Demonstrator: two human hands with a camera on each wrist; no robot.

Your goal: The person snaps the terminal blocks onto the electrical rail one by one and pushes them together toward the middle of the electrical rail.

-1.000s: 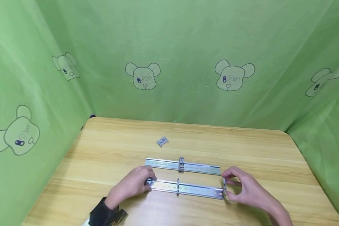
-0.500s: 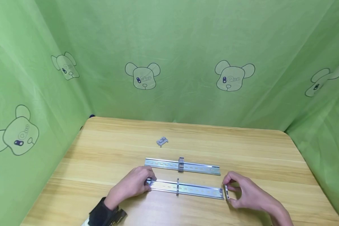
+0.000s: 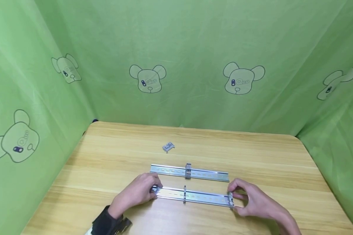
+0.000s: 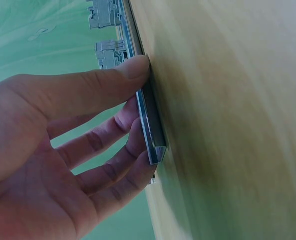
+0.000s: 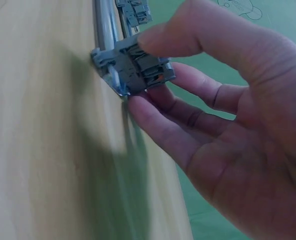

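My left hand [image 3: 139,191] grips the left end of the nearer slotted metal DIN rail [image 3: 207,197], thumb on its near edge and fingers at the far side. At the rail's right end, my right hand [image 3: 254,199] pinches a grey terminal block [image 3: 230,199] between thumb and fingers. In the right wrist view that terminal block [image 5: 135,67] stands upright across the rail end, its lower edge right at the rail. Another single terminal block [image 3: 184,194] sits on the same rail near its middle.
Behind lies a second DIN rail [image 3: 210,175], bearing several terminal blocks [image 3: 188,171] side by side near its middle. A loose grey terminal block [image 3: 168,147] lies flat farther back on the wooden table [image 3: 120,143]. Green cloth [image 3: 191,39] surrounds the table's back and sides.
The right hand drew the terminal block slightly off the rail's right end, then brought it back left over that end. The left hand stays on the rail.
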